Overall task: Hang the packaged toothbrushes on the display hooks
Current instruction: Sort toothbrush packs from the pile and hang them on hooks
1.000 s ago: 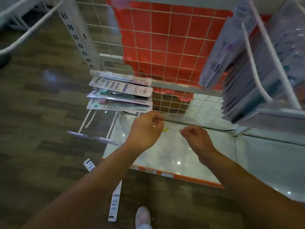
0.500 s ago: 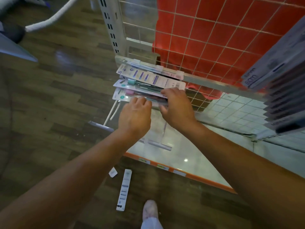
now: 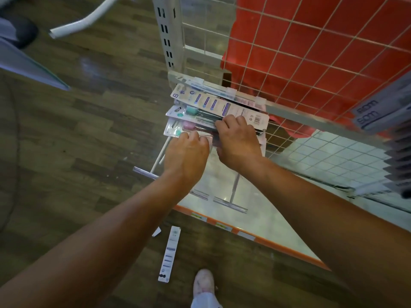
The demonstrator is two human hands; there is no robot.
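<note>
Two hands at a stack of packaged toothbrushes (image 3: pixel 213 105) on a shop rack.

Head view: the stack sits just above frame centre, at 12 o'clock from both hands, on white display hooks (image 3: pixel 161 151) against the wire grid (image 3: pixel 311 63). The left hand (image 3: pixel 186 156) curls its fingers over the front edge of the lowest pack. The right hand (image 3: pixel 238 145), touching it at 3 o'clock, pinches the middle packs, fingers on top and thumb below. A row of hung packs (image 3: pixel 400 156) fills the 3 o'clock edge. One fallen pack (image 3: pixel 170 254) lies on the wood floor (image 3: pixel 66 152) at 6 o'clock, beside a shoe (image 3: pixel 203 285).
</note>
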